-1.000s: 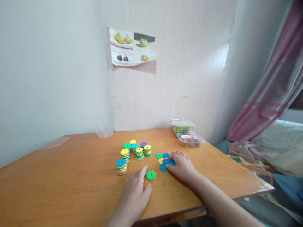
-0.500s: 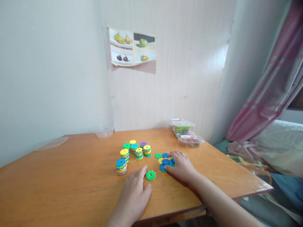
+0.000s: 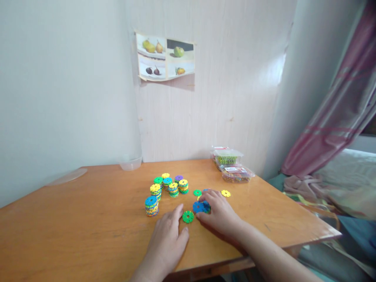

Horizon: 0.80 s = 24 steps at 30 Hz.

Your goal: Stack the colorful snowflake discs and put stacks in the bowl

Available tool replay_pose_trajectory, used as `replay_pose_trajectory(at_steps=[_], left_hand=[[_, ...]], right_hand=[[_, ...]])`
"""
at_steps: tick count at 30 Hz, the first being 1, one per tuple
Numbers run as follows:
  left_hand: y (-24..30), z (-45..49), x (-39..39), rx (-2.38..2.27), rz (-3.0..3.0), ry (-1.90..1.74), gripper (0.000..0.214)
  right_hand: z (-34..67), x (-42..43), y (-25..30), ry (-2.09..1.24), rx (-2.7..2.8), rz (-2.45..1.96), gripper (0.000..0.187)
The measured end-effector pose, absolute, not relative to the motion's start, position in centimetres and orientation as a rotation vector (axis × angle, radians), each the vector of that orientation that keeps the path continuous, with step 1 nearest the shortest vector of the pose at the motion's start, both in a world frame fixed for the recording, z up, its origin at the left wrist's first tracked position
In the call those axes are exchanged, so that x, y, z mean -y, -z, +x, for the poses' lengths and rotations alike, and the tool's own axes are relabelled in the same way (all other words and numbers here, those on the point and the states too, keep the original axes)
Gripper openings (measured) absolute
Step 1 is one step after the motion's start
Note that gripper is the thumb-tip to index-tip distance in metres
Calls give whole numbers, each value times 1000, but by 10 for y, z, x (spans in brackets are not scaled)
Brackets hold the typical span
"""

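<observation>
My left hand [image 3: 169, 239] rests at the near part of the table, thumb and index finger apart, holding nothing. Just right of its fingertips lies a green notched plastic disc [image 3: 188, 217], with a bit of yellow under its edge. My right hand [image 3: 219, 211] is curled over the loose discs, its thumb against the edge of a blue notched disc [image 3: 198, 207]. The fingers hide part of the pile beneath. Beyond them are a loose green disc [image 3: 197, 192] and a single yellow disc [image 3: 226, 193].
Several stacks of mixed discs stand left of centre, the nearest a blue-topped stack [image 3: 152, 206]. Clear plastic boxes [image 3: 237, 174] sit at the back right. A clear tub [image 3: 130, 163] and a flat lid [image 3: 69, 177] lie at the back left of the wooden table [image 3: 73, 235].
My right hand has moved left and a little nearer, and the blue disc has come left with it beside the green one. A yellow disc now shows right of the hand. My left hand stays put.
</observation>
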<state>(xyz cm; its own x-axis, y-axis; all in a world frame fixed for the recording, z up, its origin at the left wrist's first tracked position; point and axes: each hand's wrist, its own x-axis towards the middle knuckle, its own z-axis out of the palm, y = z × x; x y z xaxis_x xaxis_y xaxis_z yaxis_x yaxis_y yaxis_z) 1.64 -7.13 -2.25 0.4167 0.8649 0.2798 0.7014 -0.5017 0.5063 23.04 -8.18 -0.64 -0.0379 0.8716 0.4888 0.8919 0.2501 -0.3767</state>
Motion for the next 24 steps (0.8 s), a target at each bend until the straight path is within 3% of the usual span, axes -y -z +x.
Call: replay_pose_trajectory(at_steps=[10, 16, 24], left_hand=[[23, 17, 70, -1345, 2333, -756, 62], [23, 17, 72, -1348, 2327, -755, 63], [20, 17, 74, -1351, 2382, -691, 65]], right_hand=[[207, 86, 11, -23, 1963, -1539, 37], [245, 78, 6, 2, 1782, -1706, 22], [272, 71, 9, 38, 1793, -1903, 34]])
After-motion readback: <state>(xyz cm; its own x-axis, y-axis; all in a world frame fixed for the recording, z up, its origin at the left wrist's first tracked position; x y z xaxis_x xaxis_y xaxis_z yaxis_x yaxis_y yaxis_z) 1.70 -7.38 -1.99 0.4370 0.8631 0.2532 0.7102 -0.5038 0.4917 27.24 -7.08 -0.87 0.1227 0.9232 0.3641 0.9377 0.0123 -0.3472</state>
